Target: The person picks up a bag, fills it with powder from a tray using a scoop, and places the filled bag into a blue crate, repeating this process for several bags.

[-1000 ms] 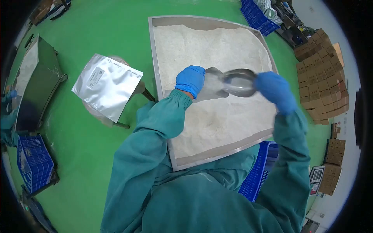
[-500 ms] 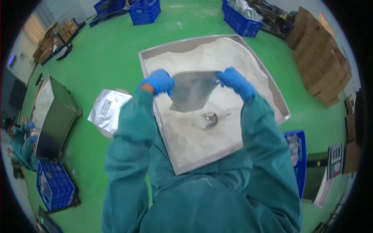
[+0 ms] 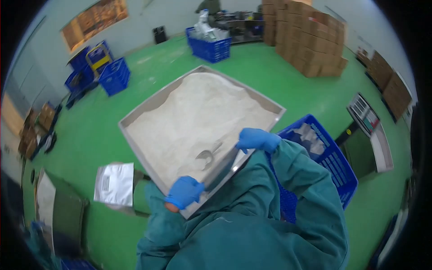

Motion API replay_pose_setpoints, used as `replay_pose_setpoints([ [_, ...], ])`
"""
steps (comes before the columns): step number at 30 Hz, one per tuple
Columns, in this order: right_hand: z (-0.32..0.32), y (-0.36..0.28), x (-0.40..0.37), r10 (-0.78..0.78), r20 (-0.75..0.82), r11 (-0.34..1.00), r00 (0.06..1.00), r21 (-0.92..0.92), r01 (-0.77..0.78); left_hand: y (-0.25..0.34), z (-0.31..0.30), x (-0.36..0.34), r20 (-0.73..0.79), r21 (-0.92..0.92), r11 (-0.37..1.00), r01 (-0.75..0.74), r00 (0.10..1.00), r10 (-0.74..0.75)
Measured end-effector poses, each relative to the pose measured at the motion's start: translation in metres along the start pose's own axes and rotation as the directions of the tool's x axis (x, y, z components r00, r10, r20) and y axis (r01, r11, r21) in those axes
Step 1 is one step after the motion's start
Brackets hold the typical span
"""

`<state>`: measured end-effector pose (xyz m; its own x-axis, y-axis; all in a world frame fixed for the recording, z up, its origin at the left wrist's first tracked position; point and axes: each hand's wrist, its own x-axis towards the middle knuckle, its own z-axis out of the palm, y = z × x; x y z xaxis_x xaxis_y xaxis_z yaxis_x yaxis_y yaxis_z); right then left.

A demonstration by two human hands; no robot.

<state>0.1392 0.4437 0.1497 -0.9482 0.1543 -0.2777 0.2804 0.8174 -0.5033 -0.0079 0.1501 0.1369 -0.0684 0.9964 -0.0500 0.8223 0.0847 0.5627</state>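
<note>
My gloved left hand [image 3: 185,192] is closed at the near corner of a shallow metal tray [image 3: 145,163]. My gloved right hand [image 3: 257,140] is closed farther along the same near edge. Stretched between them is a silvery foil bag [image 3: 223,173], seen nearly edge-on, so its opening and contents are hidden. White powder [image 3: 193,112] fills the tray, heaped higher toward the far side. A metal scoop [image 3: 205,157] lies in the powder just beyond the bag, its handle pointing up and right.
To my left, a flat silver pouch [image 3: 118,183] with a label lies on a stand. A blue crate [image 3: 344,180] with pale items stands at my right, beside a weighing scale [image 3: 363,113]. Stacked cartons [image 3: 310,40] and another blue crate [image 3: 210,49] are farther off.
My view has turned right. Both hands have come down and nearer to me with the foil bag, from above the powder to the tray's near edge.
</note>
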Motion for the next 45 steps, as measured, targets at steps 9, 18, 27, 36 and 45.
replay_pose_setpoints([
  [9,-0.049,-0.069,-0.007,-0.335,-0.169,0.904,0.927,-0.333,0.266,0.062,-0.151,0.122,-0.163,-0.008,0.981,0.194,0.967,-0.193],
  [18,-0.115,-0.123,-0.204,0.066,-0.65,0.928,0.757,-0.239,-0.286,0.047,-0.178,0.086,-0.469,-0.33,0.933,0.142,0.833,-0.293],
  [27,-0.062,0.083,-0.298,0.606,-0.683,0.576,0.408,0.022,-0.817,0.022,-0.046,0.158,-0.121,-0.316,0.909,0.273,0.938,-0.324],
  [36,0.089,0.337,-0.364,0.846,-0.527,0.283,0.081,0.314,-0.906,-0.114,-0.055,0.161,-0.368,-0.251,0.826,0.504,0.74,-0.563],
  [45,0.164,0.439,-0.294,0.863,-0.503,0.193,-0.031,0.387,-0.902,-0.136,-0.023,0.166,-0.324,-0.167,0.737,0.655,0.67,-0.668],
])
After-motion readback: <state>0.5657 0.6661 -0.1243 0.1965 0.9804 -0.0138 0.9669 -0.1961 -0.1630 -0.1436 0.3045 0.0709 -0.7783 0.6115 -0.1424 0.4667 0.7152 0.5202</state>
